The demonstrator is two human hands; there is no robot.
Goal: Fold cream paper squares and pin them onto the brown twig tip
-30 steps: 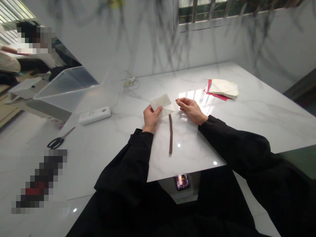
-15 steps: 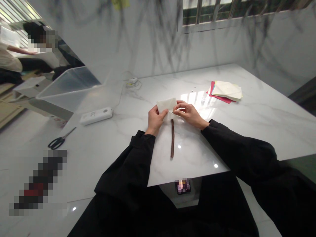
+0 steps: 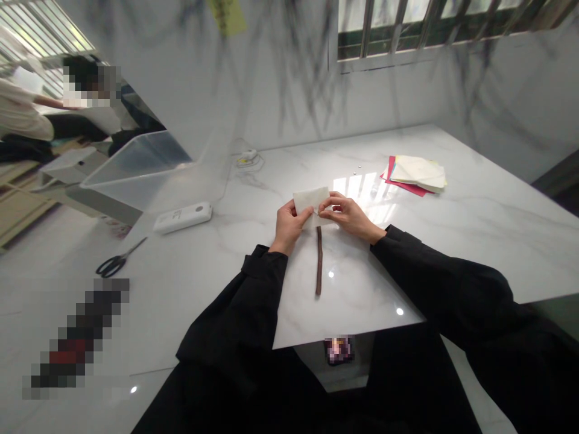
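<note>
Since the earlier frame, both hands have been brought together at the small white paper, which was held before by the left hand alone while the right hand stayed apart from it.

In the head view, the white paper (image 3: 311,199) is found a little above the centre of the frame, lifted just over the table (image 3: 474,223). It is pinched at its lower left edge by the left hand (image 3: 291,224), whose grip is closed on it with thumb and fingers. The right hand (image 3: 346,214) is closed on the lower right edge, so that the sheet is kept flat and steady between the two, probably for a fold or a roll to be made.

Directly below the hands, a thin brown stick (image 3: 319,260) is laid on the table, pointing toward the person, near the paper and easy to reach.

At the upper right of the frame a stack of coloured papers (image 3: 418,175) is kept aside. At the left, a white remote-like box (image 3: 183,217), black scissors (image 3: 118,261) and a clear plastic bin (image 3: 140,169) are seen. Another person is seated at the upper left, well apart.
</note>
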